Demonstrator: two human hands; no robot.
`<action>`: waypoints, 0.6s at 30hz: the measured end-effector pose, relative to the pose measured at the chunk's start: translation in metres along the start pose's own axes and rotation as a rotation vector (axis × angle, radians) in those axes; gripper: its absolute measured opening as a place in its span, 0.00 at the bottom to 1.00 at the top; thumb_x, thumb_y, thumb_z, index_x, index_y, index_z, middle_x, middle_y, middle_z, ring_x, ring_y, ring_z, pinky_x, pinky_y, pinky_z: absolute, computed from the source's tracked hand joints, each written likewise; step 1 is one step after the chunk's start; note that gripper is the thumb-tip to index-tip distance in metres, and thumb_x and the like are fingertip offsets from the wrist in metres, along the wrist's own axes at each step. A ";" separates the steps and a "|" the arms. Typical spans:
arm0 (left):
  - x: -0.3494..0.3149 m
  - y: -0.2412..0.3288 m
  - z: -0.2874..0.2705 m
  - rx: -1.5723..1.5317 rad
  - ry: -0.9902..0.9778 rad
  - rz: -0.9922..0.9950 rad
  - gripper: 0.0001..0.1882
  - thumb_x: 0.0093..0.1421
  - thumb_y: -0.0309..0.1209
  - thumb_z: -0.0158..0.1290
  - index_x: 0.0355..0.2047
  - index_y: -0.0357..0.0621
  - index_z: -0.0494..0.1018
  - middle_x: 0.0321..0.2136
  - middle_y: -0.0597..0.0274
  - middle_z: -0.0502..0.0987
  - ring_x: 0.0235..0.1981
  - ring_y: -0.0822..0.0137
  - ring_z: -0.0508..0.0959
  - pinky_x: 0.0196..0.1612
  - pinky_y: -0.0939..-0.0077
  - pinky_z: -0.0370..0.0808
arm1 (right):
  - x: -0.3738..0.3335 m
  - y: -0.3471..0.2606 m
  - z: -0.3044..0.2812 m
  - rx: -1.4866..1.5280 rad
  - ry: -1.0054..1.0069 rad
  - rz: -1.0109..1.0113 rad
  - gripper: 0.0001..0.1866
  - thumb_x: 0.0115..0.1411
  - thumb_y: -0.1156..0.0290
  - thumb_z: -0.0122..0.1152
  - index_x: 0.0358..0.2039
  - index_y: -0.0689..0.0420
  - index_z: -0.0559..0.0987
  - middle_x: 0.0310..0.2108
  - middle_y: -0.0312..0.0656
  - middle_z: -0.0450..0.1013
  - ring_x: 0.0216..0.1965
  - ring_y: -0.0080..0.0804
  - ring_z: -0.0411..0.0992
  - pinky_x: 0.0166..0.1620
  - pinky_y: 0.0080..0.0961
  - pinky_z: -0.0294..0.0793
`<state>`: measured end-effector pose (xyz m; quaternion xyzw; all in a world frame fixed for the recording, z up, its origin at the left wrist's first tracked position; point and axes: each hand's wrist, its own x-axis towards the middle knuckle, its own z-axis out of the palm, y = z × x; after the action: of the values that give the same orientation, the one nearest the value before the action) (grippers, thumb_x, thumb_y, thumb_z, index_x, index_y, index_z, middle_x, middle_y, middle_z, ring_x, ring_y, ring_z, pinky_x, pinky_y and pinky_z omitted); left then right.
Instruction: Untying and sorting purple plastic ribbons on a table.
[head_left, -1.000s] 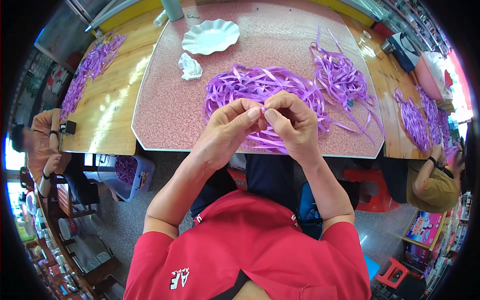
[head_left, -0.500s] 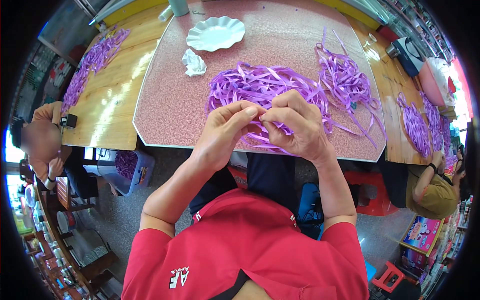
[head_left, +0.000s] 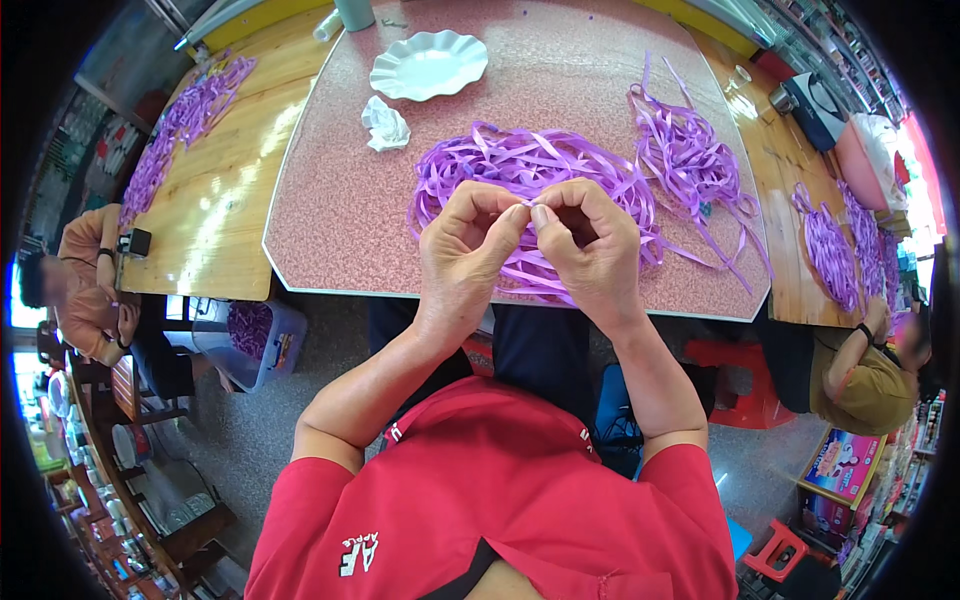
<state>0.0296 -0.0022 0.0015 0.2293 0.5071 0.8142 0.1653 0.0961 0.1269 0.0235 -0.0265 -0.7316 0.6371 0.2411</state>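
My left hand (head_left: pixel 465 255) and my right hand (head_left: pixel 590 250) meet tip to tip above the near part of a tangled heap of purple ribbons (head_left: pixel 560 160). Thumb and forefinger of each hand are pinched together on a bit of purple ribbon, most of which the fingertips hide. The heap lies on a pink speckled table (head_left: pixel 340 220) just beyond my hands, and some of its strands show below and between them. To the right of it sits a second, smaller bunch of purple ribbons (head_left: pixel 690 150), with loose ends trailing toward the table's right edge.
A white scalloped plate (head_left: pixel 430 65) and a crumpled white tissue (head_left: pixel 385 125) lie at the far left of the table. Wooden tables (head_left: pixel 225 200) adjoin both sides, bearing more ribbons (head_left: pixel 830 250). One person (head_left: pixel 90 290) sits at left, another (head_left: pixel 865 380) at right. A plastic bin (head_left: pixel 250 345) stands below.
My right hand has turned and its fingers have come round to meet the left thumb more squarely. Both hands now sit level, thumb tips side by side. The ribbon heaps stay put.
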 end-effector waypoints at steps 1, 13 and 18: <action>0.001 -0.003 0.000 -0.001 0.000 0.000 0.03 0.64 0.23 0.56 0.38 0.39 0.74 0.35 0.67 0.75 0.38 0.78 0.74 0.44 0.82 0.72 | 0.000 0.003 0.001 -0.054 0.050 -0.019 0.02 0.62 0.81 0.58 0.34 0.61 0.76 0.29 0.30 0.73 0.29 0.10 0.68 0.31 0.11 0.68; 0.005 -0.016 -0.004 0.454 0.038 0.471 0.07 0.61 0.21 0.58 0.38 0.36 0.73 0.40 0.60 0.72 0.42 0.70 0.74 0.46 0.77 0.71 | -0.003 -0.001 0.006 -0.172 0.129 -0.077 0.01 0.62 0.81 0.59 0.34 0.63 0.78 0.28 0.28 0.72 0.28 0.09 0.68 0.31 0.09 0.67; 0.005 -0.015 0.005 -0.093 0.001 0.206 0.07 0.61 0.20 0.58 0.38 0.39 0.73 0.43 0.60 0.71 0.44 0.71 0.73 0.49 0.76 0.70 | -0.002 0.000 0.000 0.041 0.045 -0.017 0.02 0.62 0.82 0.57 0.34 0.62 0.77 0.29 0.29 0.70 0.29 0.08 0.65 0.30 0.09 0.63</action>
<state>0.0290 0.0106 -0.0094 0.2717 0.4428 0.8496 0.0909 0.0976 0.1265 0.0226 -0.0299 -0.7130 0.6492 0.2633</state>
